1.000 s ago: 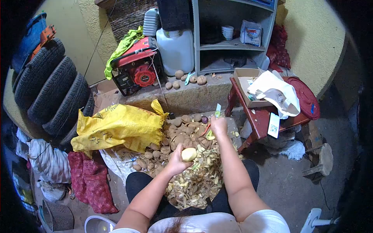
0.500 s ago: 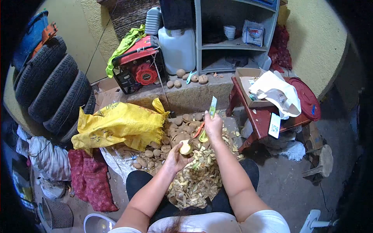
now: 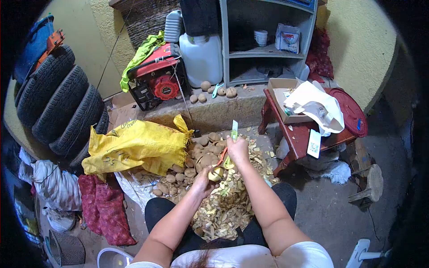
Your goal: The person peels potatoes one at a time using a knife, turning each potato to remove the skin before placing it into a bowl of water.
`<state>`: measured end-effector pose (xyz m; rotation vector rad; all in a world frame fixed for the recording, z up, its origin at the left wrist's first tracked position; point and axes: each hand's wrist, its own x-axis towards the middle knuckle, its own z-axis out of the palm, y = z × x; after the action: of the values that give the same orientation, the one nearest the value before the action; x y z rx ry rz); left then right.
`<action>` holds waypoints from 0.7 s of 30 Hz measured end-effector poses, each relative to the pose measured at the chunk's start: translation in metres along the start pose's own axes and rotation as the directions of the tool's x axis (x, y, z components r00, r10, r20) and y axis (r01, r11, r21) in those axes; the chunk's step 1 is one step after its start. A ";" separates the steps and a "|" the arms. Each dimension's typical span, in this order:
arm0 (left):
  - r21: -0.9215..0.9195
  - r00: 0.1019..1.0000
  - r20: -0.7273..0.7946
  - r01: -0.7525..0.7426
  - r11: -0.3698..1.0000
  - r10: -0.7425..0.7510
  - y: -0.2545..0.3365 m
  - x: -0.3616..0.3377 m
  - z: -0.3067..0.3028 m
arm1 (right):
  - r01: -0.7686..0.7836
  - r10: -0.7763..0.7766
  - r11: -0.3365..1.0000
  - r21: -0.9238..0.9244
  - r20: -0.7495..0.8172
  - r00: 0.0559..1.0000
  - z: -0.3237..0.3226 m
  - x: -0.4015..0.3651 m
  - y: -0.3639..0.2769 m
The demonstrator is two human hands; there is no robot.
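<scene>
My left hand (image 3: pixel 203 183) is closed round a pale, mostly peeled potato (image 3: pixel 216 174), held above the heap. My right hand (image 3: pixel 238 149) grips a peeler (image 3: pixel 234 129), whose white and green end sticks up past the fist. Orange and yellow-green parts of it reach down to the potato; its blade is too small to make out. Below both hands, between the knees, lies a heap of peelings (image 3: pixel 223 214). Unpeeled brown potatoes (image 3: pixel 205 154) are piled just beyond the left hand.
A yellow sack (image 3: pixel 138 149) lies left of the potatoes, with red mesh sacks (image 3: pixel 105 207) nearer. Tyres (image 3: pixel 65 98) lean at far left. Behind stand a red generator (image 3: pixel 163 78) and a white jerrycan (image 3: pixel 201 58). A red stool (image 3: pixel 290 140) holds a cardboard box (image 3: pixel 283 116) at right.
My right hand with the peeler has moved down and left, closer to the potato. The left hand has turned the potato slightly, still holding it. The view has shifted a little.
</scene>
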<state>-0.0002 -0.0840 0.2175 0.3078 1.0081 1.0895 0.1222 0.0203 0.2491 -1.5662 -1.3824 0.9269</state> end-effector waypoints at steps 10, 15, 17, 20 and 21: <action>-0.041 0.972 0.230 0.061 0.997 -0.050 0.007 -0.007 -0.019 | -0.043 0.034 0.991 -0.125 -0.076 0.997 -0.010 0.033 0.029; -0.116 0.977 0.215 0.028 0.993 -0.003 0.017 -0.016 -0.008 | -0.005 0.003 1.000 -0.005 -0.321 0.947 -0.035 0.033 0.011; -0.163 0.984 0.179 0.043 0.986 -0.014 0.019 -0.016 -0.006 | 0.038 -0.005 0.991 0.127 -0.254 0.967 -0.031 0.043 0.023; -0.169 0.993 0.101 0.082 0.982 -0.066 0.011 -0.005 -0.008 | 0.035 -0.020 0.996 0.088 -0.165 0.986 -0.018 0.028 0.013; -0.168 0.993 0.100 0.084 0.982 -0.068 0.006 0.001 -0.012 | 0.081 -0.061 0.987 0.139 -0.144 0.988 -0.016 0.017 0.002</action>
<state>-0.0135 -0.0836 0.2147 0.1769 0.8296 1.0754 0.1394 0.0350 0.2531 -1.4359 -1.2370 0.8387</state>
